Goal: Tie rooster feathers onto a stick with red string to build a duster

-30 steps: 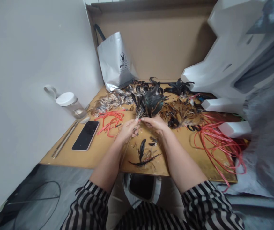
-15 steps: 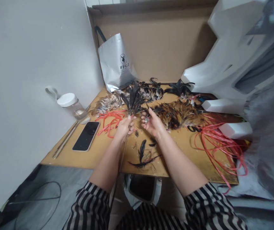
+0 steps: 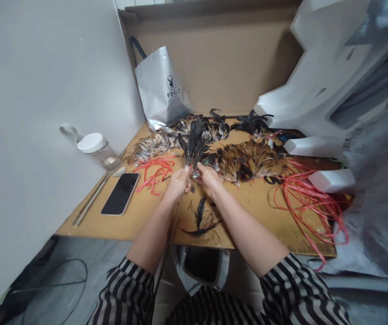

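My left hand [image 3: 179,182] is closed around the base of a bunch of black feathers [image 3: 194,142], which fans upward. A thin stick [image 3: 176,216] runs down from that grip toward the table's front edge. Close beside it, my right hand [image 3: 209,179] is pinched on a small dark feather [image 3: 209,159] with a greenish sheen, at the foot of the bunch. Its fingertips are partly hidden, so how many feathers it holds is unclear. Loose black feathers [image 3: 199,212] lie on the table below both hands.
Brown feathers [image 3: 253,160] are heaped right, mottled ones [image 3: 156,142] behind left. Red plastic strips [image 3: 155,169] and a larger red tangle [image 3: 310,203] flank my hands. Leftward are a phone [image 3: 120,194], sticks [image 3: 90,201] and a bottle [image 3: 100,151]. A silver bag [image 3: 160,90] and white foam [image 3: 329,180] stand around.
My right hand has moved left, bringing its feather against the base of the black bunch beside my left hand. Its fingers, more spread before, are now pinched in. The view has shifted slightly.
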`<state>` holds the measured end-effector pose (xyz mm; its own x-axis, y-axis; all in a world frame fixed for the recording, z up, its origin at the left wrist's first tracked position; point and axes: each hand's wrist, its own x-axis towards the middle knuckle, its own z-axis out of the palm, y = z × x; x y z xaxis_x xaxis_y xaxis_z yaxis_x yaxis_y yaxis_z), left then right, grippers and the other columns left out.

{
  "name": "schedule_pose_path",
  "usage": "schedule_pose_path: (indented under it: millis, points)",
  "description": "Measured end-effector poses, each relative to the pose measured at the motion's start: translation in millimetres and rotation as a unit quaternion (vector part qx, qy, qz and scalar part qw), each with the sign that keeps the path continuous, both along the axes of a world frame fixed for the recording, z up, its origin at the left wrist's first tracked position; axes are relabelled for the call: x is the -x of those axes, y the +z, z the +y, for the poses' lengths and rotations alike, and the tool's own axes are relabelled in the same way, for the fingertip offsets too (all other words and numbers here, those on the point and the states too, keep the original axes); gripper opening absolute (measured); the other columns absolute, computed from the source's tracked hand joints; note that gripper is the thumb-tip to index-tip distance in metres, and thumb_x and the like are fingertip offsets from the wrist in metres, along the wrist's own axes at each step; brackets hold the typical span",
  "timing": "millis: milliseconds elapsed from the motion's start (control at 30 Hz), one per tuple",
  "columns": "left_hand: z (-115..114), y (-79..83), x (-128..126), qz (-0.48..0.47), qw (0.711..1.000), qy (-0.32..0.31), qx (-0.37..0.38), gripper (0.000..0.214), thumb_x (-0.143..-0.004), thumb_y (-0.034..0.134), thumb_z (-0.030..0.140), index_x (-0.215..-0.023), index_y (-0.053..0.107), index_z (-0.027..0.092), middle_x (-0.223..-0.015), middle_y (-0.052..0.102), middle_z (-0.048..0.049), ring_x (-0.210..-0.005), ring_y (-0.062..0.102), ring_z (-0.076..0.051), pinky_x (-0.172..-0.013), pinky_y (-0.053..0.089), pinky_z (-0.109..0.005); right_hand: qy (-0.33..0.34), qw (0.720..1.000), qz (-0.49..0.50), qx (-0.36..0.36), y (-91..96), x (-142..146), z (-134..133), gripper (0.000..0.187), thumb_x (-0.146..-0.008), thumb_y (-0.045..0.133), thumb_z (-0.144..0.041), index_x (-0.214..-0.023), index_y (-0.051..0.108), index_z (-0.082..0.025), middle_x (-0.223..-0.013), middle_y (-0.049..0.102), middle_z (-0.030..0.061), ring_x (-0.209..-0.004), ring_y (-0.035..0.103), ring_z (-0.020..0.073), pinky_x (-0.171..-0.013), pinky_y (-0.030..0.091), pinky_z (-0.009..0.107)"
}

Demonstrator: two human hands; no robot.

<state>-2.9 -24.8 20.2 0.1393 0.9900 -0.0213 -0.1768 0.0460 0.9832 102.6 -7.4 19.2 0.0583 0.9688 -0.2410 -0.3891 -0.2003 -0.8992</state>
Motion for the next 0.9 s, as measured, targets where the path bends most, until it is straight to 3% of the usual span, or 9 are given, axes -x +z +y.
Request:
schedule_pose_path:
  millis: [67, 167, 333, 433, 533, 633, 733, 900]
  points:
    - [-1, -2.2, -1, 0.010, 1.000, -0.017, -0.007, 0.040, -0.076, 0.053, 0.055, -0.070, 0.049, 0.016, -0.038, 0.041, 0.0062, -0.028, 0.030, -0.005, -0.030, 0.019, -0.017, -0.020, 0.998, -0.058, -0.024, -3.8, 5, -1, 0.031, -0.074, 0.059, -0.045, -0.061, 0.053, -0.017, -0.051, 0.055, -0.0024, -0.047, 0.050, 0.0105, -0.051, 0.038, 0.023]
    - [0, -3.1, -1, -0.022, 0.999, -0.040, -0.002, 0.039, -0.075, 0.056, 0.052, -0.068, 0.048, 0.015, -0.043, 0.044, 0.0046, -0.030, 0.033, -0.005, -0.030, 0.021, -0.016, 0.013, 0.993, -0.103, -0.056, -5.8, 9, -4, 0.041, -0.072, 0.057, -0.054, -0.055, 0.050, -0.018, -0.043, 0.049, -0.0024, -0.042, 0.048, 0.0117, -0.047, 0.037, 0.024]
    - [6, 5.2, 8, -0.172, 0.982, -0.059, 0.056, 0.029, -0.077, 0.061, 0.039, -0.070, 0.047, 0.014, -0.057, 0.046, 0.0030, -0.037, 0.034, -0.002, -0.030, 0.019, -0.012, 0.085, 0.989, -0.034, -0.114, 3.8, 7, -10, 0.039, -0.068, 0.062, -0.055, -0.063, 0.054, -0.017, -0.054, 0.058, -0.0008, -0.047, 0.053, 0.0111, -0.051, 0.043, 0.024]
    - [8, 11.4, 15, -0.280, 0.951, -0.085, 0.094, 0.020, -0.084, 0.053, 0.028, -0.072, 0.046, 0.014, -0.060, 0.043, 0.0031, -0.038, 0.031, -0.001, -0.029, 0.017, -0.010, 0.045, 0.990, -0.003, -0.137, 8.8, 5, -10, 0.036, -0.060, 0.071, -0.047, -0.076, 0.059, -0.017, -0.071, 0.065, 0.0005, -0.062, 0.059, 0.0113, -0.062, 0.045, 0.024]
    - [8, 14.5, 18, -0.330, 0.929, -0.112, 0.124, 0.020, -0.089, 0.043, 0.024, -0.074, 0.048, 0.013, -0.060, 0.040, 0.0032, -0.037, 0.029, 0.000, -0.028, 0.017, -0.009, -0.006, 0.989, -0.024, -0.143, 10.4, 5, -9, 0.034, -0.057, 0.074, -0.040, -0.078, 0.061, -0.016, -0.073, 0.065, 0.0011, -0.065, 0.058, 0.0113, -0.065, 0.044, 0.024]
    - [6, 14.8, 16, -0.330, 0.925, -0.127, 0.139, 0.023, -0.091, 0.038, 0.025, -0.076, 0.050, 0.011, -0.061, 0.039, 0.0030, -0.036, 0.027, 0.000, -0.027, 0.017, -0.009, -0.036, 0.986, -0.056, -0.151, 11.7, 5, -9, 0.030, -0.058, 0.073, -0.038, -0.073, 0.061, -0.015, -0.066, 0.063, -0.0002, -0.060, 0.055, 0.0106, -0.062, 0.042, 0.024]
    - [5, 13.5, 13, -0.308, 0.932, -0.133, 0.137, 0.020, -0.089, 0.044, 0.027, -0.077, 0.050, 0.012, -0.061, 0.041, 0.0027, -0.037, 0.027, -0.001, -0.027, 0.018, -0.009, -0.065, 0.982, -0.075, -0.158, 14.2, 5, -10, 0.026, -0.057, 0.072, -0.036, -0.069, 0.059, -0.016, -0.062, 0.060, -0.0020, -0.057, 0.052, 0.0106, -0.059, 0.039, 0.023]
    - [2, 10.4, 9, -0.245, 0.953, -0.144, 0.102, 0.019, -0.082, 0.056, 0.032, -0.081, 0.051, 0.014, -0.064, 0.047, 0.0017, -0.038, 0.030, -0.001, -0.029, 0.019, -0.009, -0.051, 0.984, -0.063, -0.156, 17.6, 3, -10, 0.024, -0.056, 0.070, -0.035, -0.060, 0.054, -0.018, -0.051, 0.056, -0.0043, -0.050, 0.050, 0.0110, -0.054, 0.036, 0.024]
